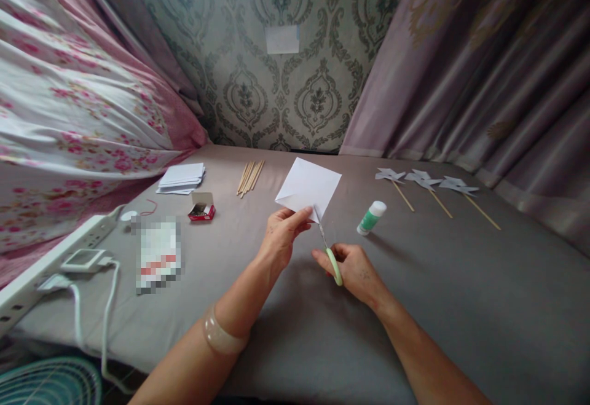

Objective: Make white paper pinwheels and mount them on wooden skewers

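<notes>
My left hand (286,228) pinches a square white sheet of paper (311,185) by its near corner, holding it above the grey cloth. One slit or crease line shows near the left corner of the sheet. In my right hand (353,268) is a pair of scissors (332,263) with light green handles. Their blades meet the paper's near corner, close to my left thumb. Just to the right stands a glue stick (371,218) with a green label and white cap. Beyond my left hand lies a bundle of thin wooden sticks (250,178).
Several paper pinwheels on sticks (424,180) lie at the right. On the left are a stack of white paper (182,177), an open small red box (201,208), a blurred packet (159,251) and a white power strip (50,263) with cables. Curtains (461,67) flank the wall.
</notes>
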### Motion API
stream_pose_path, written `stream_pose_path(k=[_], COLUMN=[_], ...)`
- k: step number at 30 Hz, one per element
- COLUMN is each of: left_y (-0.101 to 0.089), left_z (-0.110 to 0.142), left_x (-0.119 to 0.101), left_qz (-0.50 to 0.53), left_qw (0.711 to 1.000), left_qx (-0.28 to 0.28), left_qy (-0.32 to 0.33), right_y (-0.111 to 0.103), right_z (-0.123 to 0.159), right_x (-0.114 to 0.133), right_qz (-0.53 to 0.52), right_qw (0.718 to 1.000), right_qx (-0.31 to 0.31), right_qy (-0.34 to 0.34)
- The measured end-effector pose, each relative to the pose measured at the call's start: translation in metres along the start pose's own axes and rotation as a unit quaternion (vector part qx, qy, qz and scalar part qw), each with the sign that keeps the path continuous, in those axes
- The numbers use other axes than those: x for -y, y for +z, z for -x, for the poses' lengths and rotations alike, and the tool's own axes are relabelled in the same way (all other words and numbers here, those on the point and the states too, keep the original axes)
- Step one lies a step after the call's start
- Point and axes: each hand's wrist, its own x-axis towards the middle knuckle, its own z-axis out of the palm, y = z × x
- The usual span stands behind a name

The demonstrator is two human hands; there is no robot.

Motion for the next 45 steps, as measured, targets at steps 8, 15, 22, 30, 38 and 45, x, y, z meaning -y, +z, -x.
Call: stream_pose_path(k=[8, 15, 22, 30, 38, 45], left_y=[0.0012, 0.0014, 0.0075, 0.0074, 0.0064, 0.0049], left_z=[0.0005, 0.0019, 0.0091, 0.0092, 0.0083, 0.0064], left_x=[0.0000, -0.0002, 0.0047, 0.0071, 0.0073, 0.0084], left_qz=[-0.006, -0.003, -0.017, -0.019, -0.020, -0.012], left_qw=[1.000, 1.000, 0.999, 0.999, 0.999, 0.999], left_qx=[-0.003, -0.003, 0.024, 0.020, 0.023, 0.027], left_qy=[0.001, 0.000, -0.019, -0.023, -0.022, -0.023], right_y=[0.0016, 0.0030, 0.0019, 0.0001, 0.0001, -0.0008], right_z=[-0.0002, -0.0005, -0.0023, -0.0018, 0.0000, 0.0000], right_x=[-0.0003, -0.0018, -0.0022, -0.0020, 0.0012, 0.0026], right_qz=[0.013, 0.013, -0.007, 0.001, 0.000, 0.007], right_qw=[1.000, 1.000, 0.999, 0.998, 0.998, 0.998], right_qx=[-0.022, -0.026, -0.046, -0.055, -0.058, -0.065], right_qy=[0.007, 0.002, -0.011, -0.021, -0.011, -0.008])
